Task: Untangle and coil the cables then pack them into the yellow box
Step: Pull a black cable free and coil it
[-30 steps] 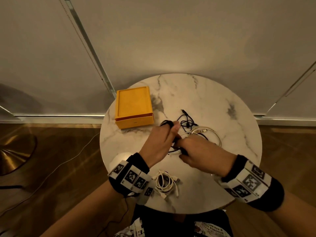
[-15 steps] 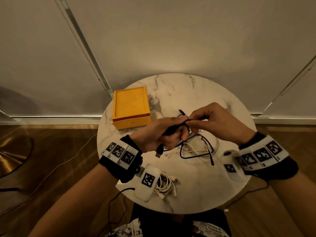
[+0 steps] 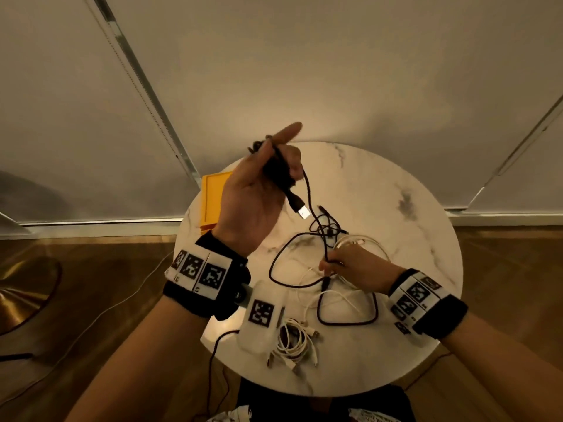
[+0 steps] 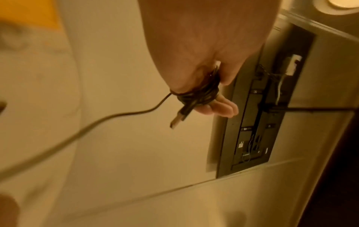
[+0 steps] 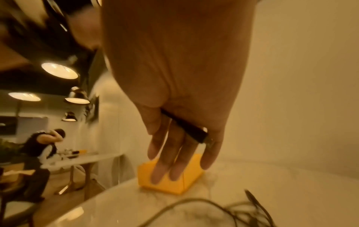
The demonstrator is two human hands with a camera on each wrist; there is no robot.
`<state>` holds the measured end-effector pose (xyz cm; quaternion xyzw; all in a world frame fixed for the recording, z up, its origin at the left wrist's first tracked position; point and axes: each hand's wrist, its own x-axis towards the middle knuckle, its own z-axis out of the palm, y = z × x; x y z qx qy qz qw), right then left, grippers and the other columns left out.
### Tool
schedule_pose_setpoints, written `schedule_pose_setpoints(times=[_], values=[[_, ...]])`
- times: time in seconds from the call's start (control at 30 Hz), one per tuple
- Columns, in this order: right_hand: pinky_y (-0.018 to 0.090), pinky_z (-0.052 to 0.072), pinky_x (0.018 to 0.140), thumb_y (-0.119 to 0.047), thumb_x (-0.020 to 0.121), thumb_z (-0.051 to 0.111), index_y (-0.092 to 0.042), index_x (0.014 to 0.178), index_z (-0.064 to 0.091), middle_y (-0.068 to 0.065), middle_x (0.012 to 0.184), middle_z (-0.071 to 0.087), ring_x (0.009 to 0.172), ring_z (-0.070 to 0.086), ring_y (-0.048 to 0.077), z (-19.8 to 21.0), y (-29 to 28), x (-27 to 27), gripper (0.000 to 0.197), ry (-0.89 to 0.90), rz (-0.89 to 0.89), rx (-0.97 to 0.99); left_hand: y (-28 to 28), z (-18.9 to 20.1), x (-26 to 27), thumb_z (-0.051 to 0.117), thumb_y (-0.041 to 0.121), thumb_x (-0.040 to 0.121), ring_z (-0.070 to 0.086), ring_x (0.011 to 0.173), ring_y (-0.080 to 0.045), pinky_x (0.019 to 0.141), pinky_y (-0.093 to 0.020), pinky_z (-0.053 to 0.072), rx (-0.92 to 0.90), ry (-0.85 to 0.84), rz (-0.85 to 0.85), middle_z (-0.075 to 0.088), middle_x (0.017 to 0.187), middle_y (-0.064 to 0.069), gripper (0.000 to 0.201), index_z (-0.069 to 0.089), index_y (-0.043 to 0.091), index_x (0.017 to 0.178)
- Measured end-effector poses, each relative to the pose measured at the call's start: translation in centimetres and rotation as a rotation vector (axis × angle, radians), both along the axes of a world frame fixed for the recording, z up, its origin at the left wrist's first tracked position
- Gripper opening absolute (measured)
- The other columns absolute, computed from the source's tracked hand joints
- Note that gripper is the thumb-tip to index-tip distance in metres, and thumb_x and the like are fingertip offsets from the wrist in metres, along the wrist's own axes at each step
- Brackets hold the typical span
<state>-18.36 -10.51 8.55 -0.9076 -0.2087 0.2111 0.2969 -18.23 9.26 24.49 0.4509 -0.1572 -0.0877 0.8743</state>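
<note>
My left hand (image 3: pixel 283 169) is raised above the round marble table (image 3: pixel 402 339), palm toward me. A black cable (image 3: pixel 307 193) is wound around its curled fingers (image 4: pixel 219 107), and one finger sticks out straight. The cable's USB plug (image 3: pixel 303 212) hangs from the coil, also seen in the left wrist view (image 4: pixel 176 122). The cable runs down through a black tangle (image 3: pixel 327 228) to my right hand (image 3: pixel 330 264), low over the table, which pinches it near its other plug (image 5: pixel 191 130). The yellow box (image 3: pixel 210 205) stands at the back left, partly hidden by my left hand.
A coiled white cable (image 3: pixel 292 341) lies near the table's front edge. A loose white cable (image 3: pixel 362 243) lies under and around my right hand. A slack black loop (image 3: pixel 347 321) rests in front of it. In the right wrist view a person (image 5: pixel 42 147) sits far off.
My left hand rose and turned palm toward me with the wound cable. My right hand dropped from beside it to the table, now pinching the cable's far end.
</note>
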Motion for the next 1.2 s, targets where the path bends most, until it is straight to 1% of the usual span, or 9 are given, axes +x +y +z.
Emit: schedule_pose_setpoints(times=[0.17, 0.33, 0.43, 0.63, 0.77, 0.87, 0.97, 1.07, 1.2], values=[[0.015, 0.039, 0.065, -0.027, 0.103, 0.039, -0.017, 0.093, 0.063, -0.011, 0.074, 0.057, 0.068, 0.053, -0.005, 4.7, 0.1, -1.5, 0.028, -0.160, 0.080, 0.108, 1.5, -1.3, 2.3, 0.029, 0.007, 0.102, 0.066, 0.081, -0.018, 0.080, -0.030, 0.050, 0.017, -0.033, 0.265, 0.072, 0.083, -0.003, 0.030, 0.042, -0.006, 0.126], [0.017, 0.041, 0.068, -0.041, 0.102, 0.036, -0.017, 0.082, 0.062, -0.018, 0.069, 0.058, 0.068, 0.056, -0.001, 5.9, 1.2, -5.6, 0.040, 0.061, 0.247, 0.189, 3.5, -1.4, 3.0, 0.031, 0.017, 0.105, 0.070, 0.092, -0.017, 0.079, -0.025, 0.054, -0.217, 0.152, 0.357, 0.072, 0.104, -0.011, 0.030, 0.051, -0.003, 0.115], [0.035, 0.048, 0.074, -0.047, 0.101, 0.034, -0.013, 0.083, 0.060, -0.003, 0.075, 0.060, 0.072, 0.059, 0.012, 5.4, 2.1, -7.6, 0.047, 0.081, 0.342, 0.181, 2.9, -1.0, 1.4, 0.032, 0.019, 0.105, 0.071, 0.092, -0.018, 0.081, -0.026, 0.056, -0.336, 0.252, 0.355, 0.070, 0.109, -0.014, 0.033, 0.053, -0.003, 0.117], [0.026, 0.041, 0.073, -0.038, 0.104, 0.035, -0.005, 0.078, 0.056, 0.002, 0.071, 0.053, 0.067, 0.051, 0.015, 4.8, 3.2, -10.4, 0.046, 0.217, 0.444, 0.163, 2.7, 2.7, -6.2, 0.032, 0.024, 0.106, 0.062, 0.107, -0.033, 0.096, -0.036, 0.048, -0.676, 0.275, -0.004, 0.062, 0.120, -0.023, 0.060, 0.008, -0.013, 0.146], [0.015, 0.036, 0.064, -0.042, 0.103, 0.033, -0.006, 0.082, 0.056, -0.006, 0.065, 0.046, 0.057, 0.044, 0.003, 2.8, 2.3, -8.6, 0.047, 0.236, 0.331, 0.091, 1.7, 2.8, -7.7, 0.029, 0.025, 0.106, 0.068, 0.093, -0.031, 0.098, -0.030, 0.042, -0.850, 0.238, -0.213, 0.068, 0.105, -0.022, 0.059, 0.011, -0.015, 0.144], [0.017, 0.039, 0.068, -0.052, 0.099, 0.029, -0.008, 0.082, 0.057, -0.002, 0.073, 0.055, 0.066, 0.051, 0.004, 1.8, 2.2, -7.7, 0.055, 0.148, 0.314, 0.025, 1.5, 0.3, -4.3, 0.033, 0.025, 0.104, 0.070, 0.084, -0.015, 0.083, -0.021, 0.052, -0.501, 0.236, 0.097, 0.074, 0.096, -0.006, 0.046, 0.037, -0.005, 0.138], [0.038, 0.047, 0.073, -0.056, 0.097, 0.028, -0.010, 0.079, 0.054, 0.009, 0.077, 0.060, 0.070, 0.056, 0.019, 1.6, 2.9, -8.2, 0.055, 0.071, 0.329, 0.114, 1.4, -3.6, -0.9, 0.038, 0.016, 0.102, 0.069, 0.095, -0.013, 0.084, -0.028, 0.052, 0.303, -0.064, 0.392, 0.073, 0.102, -0.004, 0.029, 0.054, 0.022, 0.126], [0.031, 0.046, 0.068, -0.049, 0.100, 0.032, -0.012, 0.078, 0.054, 0.001, 0.069, 0.056, 0.063, 0.053, 0.009, 2.8, 1.6, -6.8, 0.048, -0.058, 0.231, 0.153, 3.1, -8.5, 0.9, 0.048, 0.026, 0.100, 0.066, 0.089, -0.003, 0.085, -0.030, 0.050, 1.341, -0.330, 0.243, 0.070, 0.093, 0.008, 0.034, 0.052, 0.014, 0.131], [0.038, 0.043, 0.062, -0.048, 0.099, 0.039, -0.014, 0.074, 0.054, 0.004, 0.065, 0.053, 0.061, 0.050, 0.017, 4.8, -2.6, -4.4, 0.045, -0.227, 0.088, 0.226, 5.2, -12.3, -0.9, 0.041, 0.033, 0.102, 0.064, 0.063, -0.015, 0.070, -0.038, 0.053, 1.455, -0.205, -0.099, 0.068, 0.069, 0.000, 0.037, 0.060, 0.002, 0.095]])
